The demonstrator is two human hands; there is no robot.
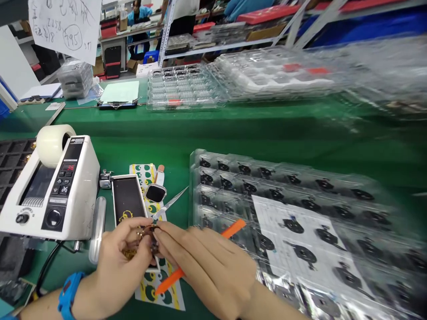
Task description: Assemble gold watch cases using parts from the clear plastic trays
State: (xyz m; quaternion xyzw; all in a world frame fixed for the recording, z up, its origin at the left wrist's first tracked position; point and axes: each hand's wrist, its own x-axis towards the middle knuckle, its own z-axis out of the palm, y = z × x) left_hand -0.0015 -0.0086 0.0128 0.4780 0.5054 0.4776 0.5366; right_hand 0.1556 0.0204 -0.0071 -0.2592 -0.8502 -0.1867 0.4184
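My left hand [116,262] is closed around a small gold-and-brown metal part [131,252], mostly hidden by the fingers. Against that part press the fingertips of my right hand [213,266], which also has an orange plastic stick [171,281] tucked in its grip; the stick's middle is covered by the hand. Just beyond the fingers, a pointed silver blade-like tool [173,200] shows; I cannot tell whether it lies loose. Behind the hands is a shallow dark-lined box [128,195] with a thin gold ring [126,215] inside. Sheets of yellow-and-green stickers [162,300] lie underneath.
A white tape dispenser [71,191] stands left, beside a small metal counter [106,179]. A square-faced watch [155,193] lies near the box. Clear trays [196,155] of black parts fill the right, with a printed sheet [273,262]. More trays [187,89] line the shelf behind.
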